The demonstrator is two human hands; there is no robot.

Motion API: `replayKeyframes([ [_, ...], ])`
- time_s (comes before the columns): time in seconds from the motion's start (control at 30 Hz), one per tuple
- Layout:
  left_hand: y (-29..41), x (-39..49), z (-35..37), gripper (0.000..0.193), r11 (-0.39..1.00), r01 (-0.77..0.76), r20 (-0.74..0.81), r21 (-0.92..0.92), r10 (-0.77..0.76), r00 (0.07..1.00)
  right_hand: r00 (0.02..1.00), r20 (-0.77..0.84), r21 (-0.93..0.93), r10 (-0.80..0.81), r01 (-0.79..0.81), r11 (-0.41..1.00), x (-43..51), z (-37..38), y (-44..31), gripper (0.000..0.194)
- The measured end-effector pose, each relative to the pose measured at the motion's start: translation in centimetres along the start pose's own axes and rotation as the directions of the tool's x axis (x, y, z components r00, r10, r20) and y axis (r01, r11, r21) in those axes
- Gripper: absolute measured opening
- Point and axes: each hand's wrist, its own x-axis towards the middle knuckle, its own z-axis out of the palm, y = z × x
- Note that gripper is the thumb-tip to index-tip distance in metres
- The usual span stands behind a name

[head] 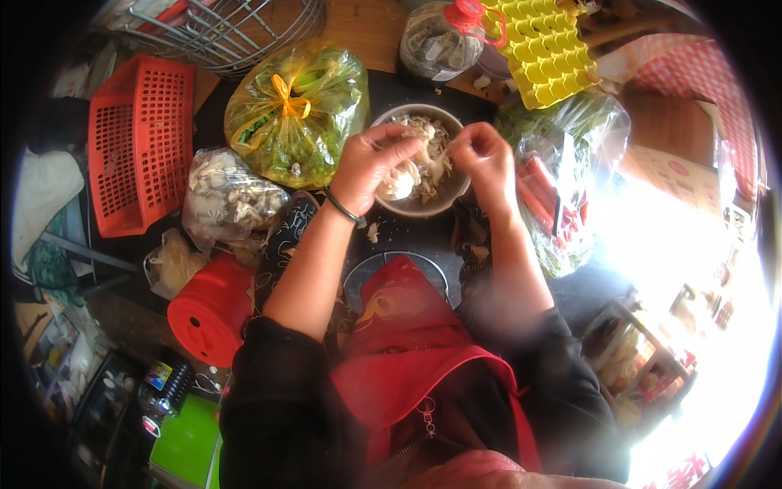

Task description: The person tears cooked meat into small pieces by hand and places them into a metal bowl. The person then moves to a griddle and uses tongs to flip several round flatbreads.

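Note:
A round bowl [459, 197] holds torn pale mushroom strips [435, 177] and stands on the dark floor in front of me. Over its left side, my left hand [382, 162] grips a piece of mushroom between thumb and fingers. A larger whitish mushroom piece [400, 183] shows just below that hand, and I cannot tell whether it is held too. My right hand [482, 156] is at the bowl's right rim with thumb and fingertips pinched together. A thin pale strand seems to run to them from the left; its end is hidden. A few scraps lie below the bowl.
To the left are a yellow bag of greens [299, 122], a clear bag of mushrooms [229, 195], a red plastic basket [140, 147] and a red bucket [211, 312]. A large bottle [440, 46], yellow egg tray [544, 49] and vegetable bag [568, 122] stand at the right.

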Motion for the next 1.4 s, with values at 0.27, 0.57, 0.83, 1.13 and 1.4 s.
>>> replayKeyframes([
  [0.27, 1.0, -0.2, -0.5, 0.022, 0.998, -0.031, -0.039, -0.057, 0.029, 0.999, 0.975, -0.221, 0.155, -0.029, 0.064, 0.986, 1.2, -1.7, -0.1, 0.015],
  [0.57, 0.5, -0.1, -0.5, 0.018, 0.967, -0.019, 0.021, 0.255, 0.015, 1.000, 0.934, 0.326, 0.093, 0.145, -0.185, 0.978, -0.5, 0.4, -1.1, 0.026],
  [0.83, 0.4, -0.3, -0.6, 0.016, 0.993, -0.028, 0.099, 0.114, 0.017, 0.995, 0.993, 0.039, 0.086, 0.113, -0.116, 0.989, 0.1, -0.1, 0.2, 0.016],
  [1.13, 1.3, 0.0, -0.8, 0.021, 0.984, -0.030, 0.059, 0.178, 0.019, 0.998, 0.990, 0.112, 0.097, 0.083, -0.094, 0.991, 0.4, -1.7, -0.9, 0.027],
  [1.4, 0.2, 0.1, -0.1, 0.019, 0.973, -0.075, 0.019, 0.217, 0.073, 0.997, 0.987, 0.119, -0.229, 0.112, -0.082, 0.970, -0.2, 0.0, -0.5, 0.022],
])
